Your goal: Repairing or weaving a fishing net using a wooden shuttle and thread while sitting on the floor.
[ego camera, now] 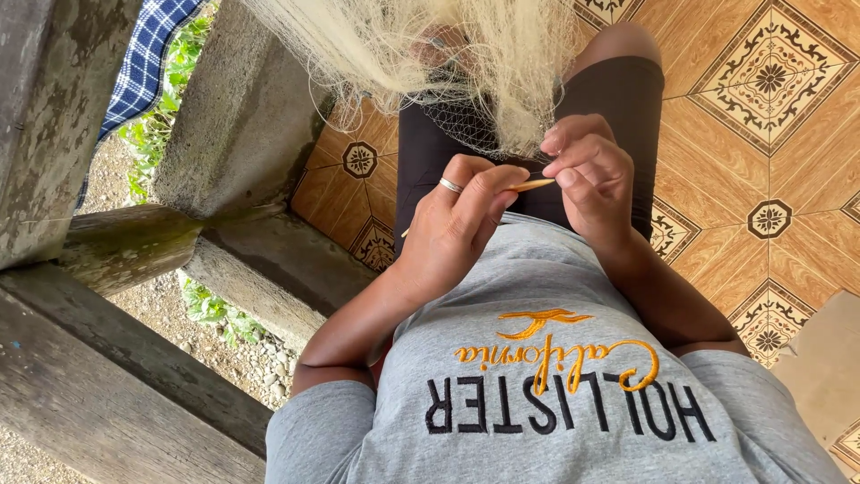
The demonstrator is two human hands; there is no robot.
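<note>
A thin wooden netting needle (530, 185) lies near the centre of the view, slanting toward eight o'clock, above the lap in dark shorts (430, 148). The left hand (452, 224), wearing a ring (450, 185), pinches the needle between thumb and fingers. The right hand (591, 175), at three o'clock of the needle, pinches its tip together with fine mesh. Pale fishing net (448, 45) hangs at twelve o'clock. Patterned floor tiles (770, 81) lie toward two o'clock; a concrete railing (242, 116) stands at ten o'clock.
</note>
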